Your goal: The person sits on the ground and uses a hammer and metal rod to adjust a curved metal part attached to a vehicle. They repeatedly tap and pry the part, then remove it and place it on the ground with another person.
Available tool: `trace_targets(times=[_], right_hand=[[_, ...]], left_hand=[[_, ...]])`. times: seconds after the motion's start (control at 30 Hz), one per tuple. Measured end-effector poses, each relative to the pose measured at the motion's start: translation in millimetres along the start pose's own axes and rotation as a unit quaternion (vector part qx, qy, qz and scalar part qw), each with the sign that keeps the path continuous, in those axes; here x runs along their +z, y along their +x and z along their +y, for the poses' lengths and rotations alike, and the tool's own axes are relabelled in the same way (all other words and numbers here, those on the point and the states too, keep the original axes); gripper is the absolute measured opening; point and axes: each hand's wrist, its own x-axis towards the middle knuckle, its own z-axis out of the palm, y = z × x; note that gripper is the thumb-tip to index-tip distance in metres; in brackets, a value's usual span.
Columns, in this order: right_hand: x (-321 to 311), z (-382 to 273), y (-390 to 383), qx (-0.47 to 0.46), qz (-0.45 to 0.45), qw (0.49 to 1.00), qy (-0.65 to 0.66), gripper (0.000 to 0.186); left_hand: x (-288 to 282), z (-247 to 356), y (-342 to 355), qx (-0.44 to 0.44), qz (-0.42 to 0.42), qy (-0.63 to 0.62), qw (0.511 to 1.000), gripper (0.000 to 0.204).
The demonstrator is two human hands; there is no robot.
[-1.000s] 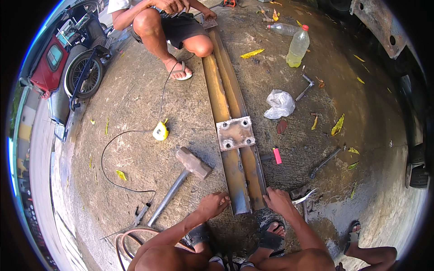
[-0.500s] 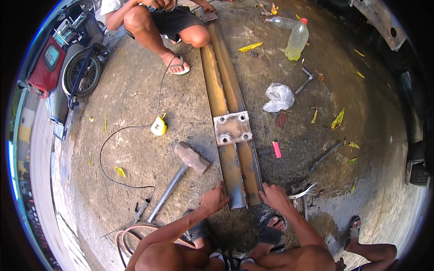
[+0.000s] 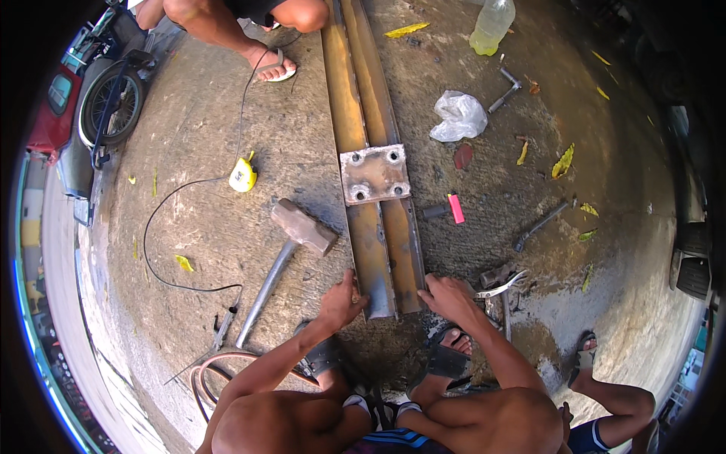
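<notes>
A pair of long rusty steel channel beams (image 3: 349, 113) lies side by side on the concrete, running away from me. Across them sits a square steel plate (image 3: 374, 175) with a hole near each corner. At the near end, my left hand (image 3: 342, 304) has its fingers curled against the outer left edge. My right hand (image 3: 451, 299) grips the opposite outer edge, thumb on the side wall. Left of the beams lies a sledgehammer (image 3: 304, 225) with a metal handle. Beside my right hand are locking pliers (image 3: 501, 284) and a hammer-like tool (image 3: 497, 275).
Another person's sandalled foot (image 3: 274, 66) is beside the far beams. A yellow tape measure (image 3: 243, 175), an electrode holder (image 3: 224, 327) with cable, a plastic bag (image 3: 459, 116), a pink lighter (image 3: 456, 208), a socket wrench (image 3: 541, 227) and a bottle (image 3: 492, 27) lie around. Another person's leg (image 3: 616, 401) shows lower right.
My view has tipped downward, so everything sits higher in the picture, and the co-worker's hands have left it. My hands stay at the beams' near end, the left one slightly shifted in pose.
</notes>
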Motion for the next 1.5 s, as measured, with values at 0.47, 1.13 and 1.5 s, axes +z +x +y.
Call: trace_targets(times=[0.47, 1.13, 1.5], right_hand=[[21, 4, -2, -0.043, 0.027, 0.998, 0.037, 0.039], [27, 11, 1, -0.044, 0.048, 0.997, 0.042, 0.038], [29, 16, 2, -0.042, 0.04, 0.997, 0.054, 0.04]], left_hand=[[-5, -7, -2, -0.021, -0.001, 0.008, 1.0, 0.055], [0, -7, -1, 0.004, 0.016, -0.025, 1.0, 0.051], [-4, -3, 0, 0.045, 0.002, -0.035, 0.998, 0.046]])
